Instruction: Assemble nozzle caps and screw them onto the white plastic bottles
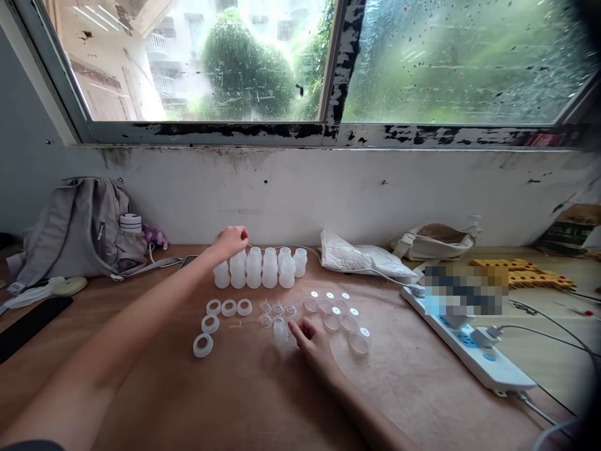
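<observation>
My left hand [231,241] reaches over the back of a group of small white translucent bottles [254,270]. Its fingers are curled closed, and whatever they grip is hidden. Low over the tabletop, my right hand [312,341] pinches at the edge of a clear plastic cup-shaped cover [280,332]. Just behind that cover lie several clear nipple-like pieces [277,309]. White screw rings [203,345] form an L to the left. On the right are several clear round covers [359,343] and small white discs [365,332].
A grey backpack [87,225] leans at the left by a black flat object [32,329]. Along the wall lie a white plastic package [364,257] and a beige bag [434,241]. A white power strip [498,373] with plugs and cables runs along the right.
</observation>
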Demonstrator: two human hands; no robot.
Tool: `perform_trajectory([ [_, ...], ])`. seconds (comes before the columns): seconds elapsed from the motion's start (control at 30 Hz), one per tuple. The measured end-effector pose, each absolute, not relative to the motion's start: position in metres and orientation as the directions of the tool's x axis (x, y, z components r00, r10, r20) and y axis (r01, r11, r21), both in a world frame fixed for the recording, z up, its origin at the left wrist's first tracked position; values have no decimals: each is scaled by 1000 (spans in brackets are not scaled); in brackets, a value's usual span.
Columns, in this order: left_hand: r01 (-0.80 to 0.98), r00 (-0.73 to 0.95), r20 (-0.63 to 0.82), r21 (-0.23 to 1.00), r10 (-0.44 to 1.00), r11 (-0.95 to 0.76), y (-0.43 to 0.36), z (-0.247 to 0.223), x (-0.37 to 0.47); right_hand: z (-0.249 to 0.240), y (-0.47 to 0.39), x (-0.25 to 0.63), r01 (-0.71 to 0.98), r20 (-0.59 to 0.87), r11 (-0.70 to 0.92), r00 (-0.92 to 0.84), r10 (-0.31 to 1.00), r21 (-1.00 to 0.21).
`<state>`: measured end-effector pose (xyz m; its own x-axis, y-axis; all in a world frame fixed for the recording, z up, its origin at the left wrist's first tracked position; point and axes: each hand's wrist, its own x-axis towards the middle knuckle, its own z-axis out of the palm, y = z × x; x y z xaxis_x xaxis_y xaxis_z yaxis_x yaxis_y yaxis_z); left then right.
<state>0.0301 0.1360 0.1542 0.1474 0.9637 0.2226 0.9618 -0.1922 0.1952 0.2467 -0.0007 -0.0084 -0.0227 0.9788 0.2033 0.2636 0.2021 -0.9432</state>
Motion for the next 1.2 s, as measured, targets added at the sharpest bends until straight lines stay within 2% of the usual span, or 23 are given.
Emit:
perform_trajectory([
  [0.23,994,-20,-107,106,994,31,189,150,27,-2,-1,251,281,224,215,3,974,-935],
  [0.43,992,-113,-227,28,967,122,204,140,33,3,1,260,252,183,166,45,982,-953],
  [0.83,996,-74,-106,-51,992,69,196,133,40,3,1,261,257,200,177,68,977,-950],
  [1.2,994,94,254,-83,963,-75,173,211,21,1,2,260,243,220,192,90,971,-951],
])
